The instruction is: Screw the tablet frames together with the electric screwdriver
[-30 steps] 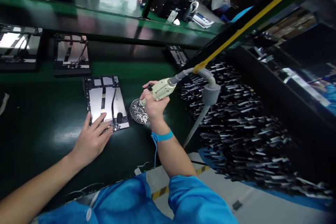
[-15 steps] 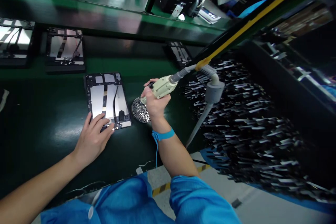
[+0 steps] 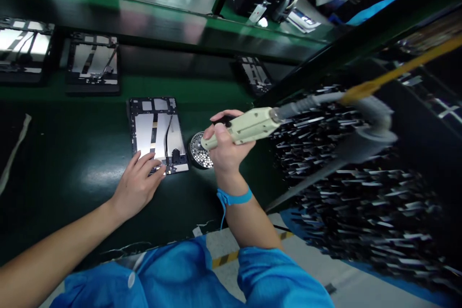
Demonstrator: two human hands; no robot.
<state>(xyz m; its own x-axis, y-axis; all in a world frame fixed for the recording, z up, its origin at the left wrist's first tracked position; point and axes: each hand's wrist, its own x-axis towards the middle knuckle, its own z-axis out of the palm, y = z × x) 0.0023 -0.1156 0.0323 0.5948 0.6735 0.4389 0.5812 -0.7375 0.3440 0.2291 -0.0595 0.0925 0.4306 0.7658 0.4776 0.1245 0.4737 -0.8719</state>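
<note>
The right hand (image 3: 224,147) grips the cream electric screwdriver (image 3: 245,127) with its tip over the round perforated screw tray (image 3: 199,150), just right of the open tablet chassis (image 3: 157,134), whose near edge the spread left hand (image 3: 139,184) presses flat

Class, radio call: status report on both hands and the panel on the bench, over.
Left hand flat on near edge of open tablet panel. Right hand gripping cream electric screwdriver, tip over round screw tray. Nothing between tool and panel.
</note>
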